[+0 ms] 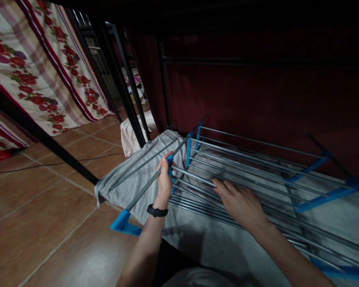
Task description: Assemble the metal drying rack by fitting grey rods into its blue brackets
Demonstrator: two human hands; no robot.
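- The left hand [164, 179] is closed around a grey side bar [151, 181] of the drying rack [257, 159], fingers wrapped over the top beside a blue plastic joint [170, 167]; the knuckles face the camera.
- The left forearm rises from the bottom edge of the view, wrist straight, with a black wristband [157, 211] just below the hand.
- The right hand [242, 201] lies flat and spread, palm down, on the silver rods [203, 179] in the middle of the rack; it presses on them rather than gripping any one.
- The right forearm comes in from the bottom right corner, angled towards the left.
- The rack lies low and nearly flat, its parallel metal rods running to the right, with blue connectors [326, 197] at the joints and a blue foot [122, 223] at the near left corner.
- The bar under the left hand slopes from that blue foot up towards the rack's far left corner.
- Under the rack lies a grey cloth [128, 179], spread over a brown tiled floor [48, 223].
- A flowered curtain [38, 67] hangs at the far left, with black metal posts [122, 87] beside it and a dark red curtain [272, 103] behind the rack.
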